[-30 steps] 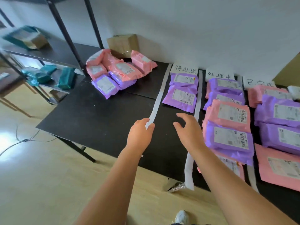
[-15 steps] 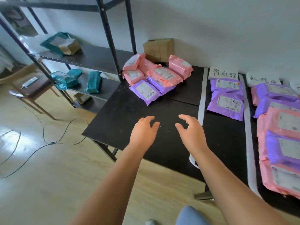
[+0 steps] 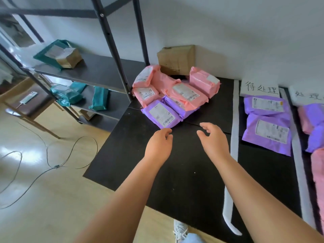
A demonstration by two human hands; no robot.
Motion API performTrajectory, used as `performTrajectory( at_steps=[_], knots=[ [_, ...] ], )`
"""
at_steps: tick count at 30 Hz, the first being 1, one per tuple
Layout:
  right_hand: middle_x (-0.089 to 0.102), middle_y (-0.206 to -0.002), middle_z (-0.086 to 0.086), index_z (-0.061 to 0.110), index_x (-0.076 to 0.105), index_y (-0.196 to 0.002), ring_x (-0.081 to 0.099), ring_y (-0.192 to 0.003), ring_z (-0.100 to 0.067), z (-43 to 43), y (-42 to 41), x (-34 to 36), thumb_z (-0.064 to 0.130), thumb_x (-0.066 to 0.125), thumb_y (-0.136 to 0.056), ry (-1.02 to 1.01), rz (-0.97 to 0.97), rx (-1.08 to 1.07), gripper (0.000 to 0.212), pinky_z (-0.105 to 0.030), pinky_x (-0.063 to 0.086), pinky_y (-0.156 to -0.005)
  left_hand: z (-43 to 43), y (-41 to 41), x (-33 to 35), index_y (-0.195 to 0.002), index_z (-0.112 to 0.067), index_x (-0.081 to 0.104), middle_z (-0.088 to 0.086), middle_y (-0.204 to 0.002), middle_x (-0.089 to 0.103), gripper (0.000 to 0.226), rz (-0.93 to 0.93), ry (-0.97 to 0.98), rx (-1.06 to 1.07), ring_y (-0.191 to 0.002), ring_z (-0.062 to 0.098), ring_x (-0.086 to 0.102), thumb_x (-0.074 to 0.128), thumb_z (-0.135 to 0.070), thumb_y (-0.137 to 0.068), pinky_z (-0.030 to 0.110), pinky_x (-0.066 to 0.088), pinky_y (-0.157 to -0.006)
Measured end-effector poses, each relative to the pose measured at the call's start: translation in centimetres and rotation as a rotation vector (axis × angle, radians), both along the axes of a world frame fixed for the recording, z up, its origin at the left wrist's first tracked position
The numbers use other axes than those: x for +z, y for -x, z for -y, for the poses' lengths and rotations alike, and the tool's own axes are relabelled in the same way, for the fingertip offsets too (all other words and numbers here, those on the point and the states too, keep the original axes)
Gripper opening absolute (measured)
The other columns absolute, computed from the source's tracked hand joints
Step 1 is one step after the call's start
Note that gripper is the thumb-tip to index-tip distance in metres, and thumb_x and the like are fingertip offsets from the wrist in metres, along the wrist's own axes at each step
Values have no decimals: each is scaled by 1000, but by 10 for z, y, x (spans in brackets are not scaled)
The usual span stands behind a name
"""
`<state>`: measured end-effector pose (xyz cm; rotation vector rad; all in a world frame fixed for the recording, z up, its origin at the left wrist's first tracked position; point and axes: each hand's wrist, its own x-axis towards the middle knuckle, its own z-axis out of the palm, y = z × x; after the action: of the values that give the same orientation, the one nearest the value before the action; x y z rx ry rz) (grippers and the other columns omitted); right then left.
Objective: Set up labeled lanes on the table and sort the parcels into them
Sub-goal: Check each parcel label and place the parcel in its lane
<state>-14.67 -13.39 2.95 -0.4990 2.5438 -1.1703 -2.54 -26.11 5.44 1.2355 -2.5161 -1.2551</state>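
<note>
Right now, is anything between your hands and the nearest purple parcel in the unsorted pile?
Nothing visible. The left hand and right hand hover open just short of the purple parcel, with only the black table surface between them.

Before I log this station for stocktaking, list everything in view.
Table: one, black, centre.
Pink parcels: about five, piled at far left corner.
Purple parcels: two, pile's front.
Lane parcels: two, purple, below first label.
Cropped parcels: several, purple and pink, right edge.
Labels: two, white, far edge.
Strips: two, white, between lanes.
Box: one, brown, against wall.
Rack: one, black, left, holding teal parcels.
Cable: one, dark, floor.
Left hand, right hand: empty, fingers relaxed, above table.
</note>
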Motion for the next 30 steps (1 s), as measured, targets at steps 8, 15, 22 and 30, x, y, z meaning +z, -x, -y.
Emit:
performTrajectory(
  at_steps=[8, 15, 22, 30],
  knots=[
    [63, -129, 1, 20, 58, -134, 59, -116, -19, 50, 61, -15, 28, 58, -98, -187, -86, -29, 36, -43, 47, -98, 46, 67, -19, -135, -20, 56, 0, -137, 56, 37, 32, 73, -68, -117, 22, 56, 37, -19, -104, 29, 45, -94],
    [64, -131, 1, 21, 55, -137, 59, -119, -19, 92, 103, -34, 32, 58, -98, -309, -30, -115, 40, -44, 48, -98, 94, 126, -46, -138, -16, 52, 8, -127, 62, 39, 68, 109, -168, -110, 28, 62, 39, -9, -102, 28, 47, -84],
    [67, -116, -4, 17, 62, -117, 63, -103, -27, 133, 132, -54, 36, 55, -95, -299, 162, -274, 30, -42, 51, -87, 123, 156, -56, -134, -14, 56, 6, -134, 58, 37, -7, 114, -273, -120, 24, 55, 45, -10, -99, 28, 42, -92],
    [64, -101, -3, 13, 60, -108, 61, -87, -24, 159, 139, -69, 15, 54, -92, -191, 228, -537, 18, -34, 45, -68, 145, 158, -61, -135, -17, 55, 4, -133, 58, 37, 53, 76, -357, -113, 20, 60, 45, -10, -100, 31, 47, -93]
  ],
)
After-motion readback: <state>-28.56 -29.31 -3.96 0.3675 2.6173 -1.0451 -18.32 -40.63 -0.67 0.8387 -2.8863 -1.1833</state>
